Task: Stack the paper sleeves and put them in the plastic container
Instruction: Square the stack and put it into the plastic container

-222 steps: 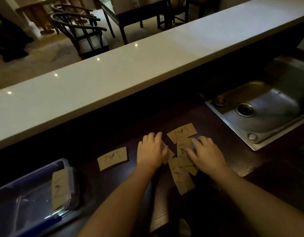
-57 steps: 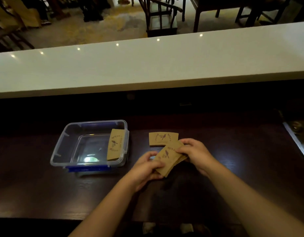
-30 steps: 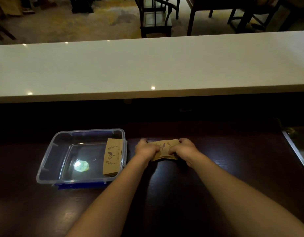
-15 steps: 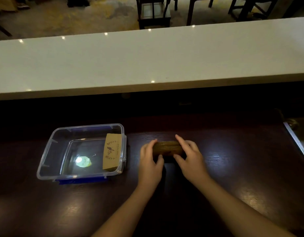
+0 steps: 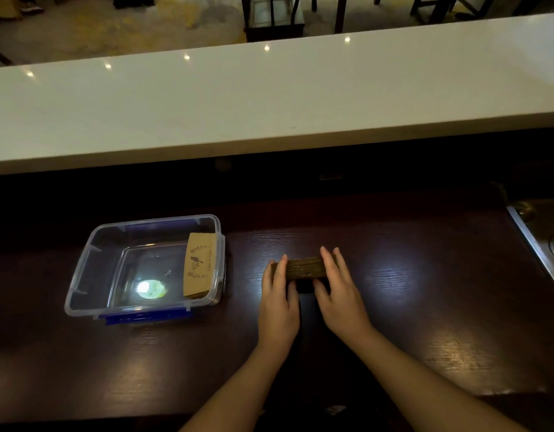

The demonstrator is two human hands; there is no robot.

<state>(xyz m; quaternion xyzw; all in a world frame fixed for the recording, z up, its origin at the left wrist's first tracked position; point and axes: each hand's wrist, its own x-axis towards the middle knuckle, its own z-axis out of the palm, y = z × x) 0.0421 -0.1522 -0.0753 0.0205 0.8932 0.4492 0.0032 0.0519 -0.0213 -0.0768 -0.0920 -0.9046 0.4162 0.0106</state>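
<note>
We've got the dark wood-grain worktop [image 5: 394, 307] filling the lower frame, glossy enough to mirror the lights, so anything on it can skid. Left of centre sits the clear plastic container [image 5: 82, 285], rigid with rounded corners and a blue base; 1 kraft sleeve [image 5: 198, 269] leans inside on its right wall. Centre frame, the stack of paper sleeves [image 5: 305, 269] stands on edge, its layered card edges facing us. The left hand [image 5: 278, 304] and right hand [image 5: 339, 297] press its 2 ends, each grip clamped flat against the stack. Our worry: thin card is slippery, so uneven squeeze on the lift could fan or spill the middle ones, and the leaning sleeve may block the drop.
</note>
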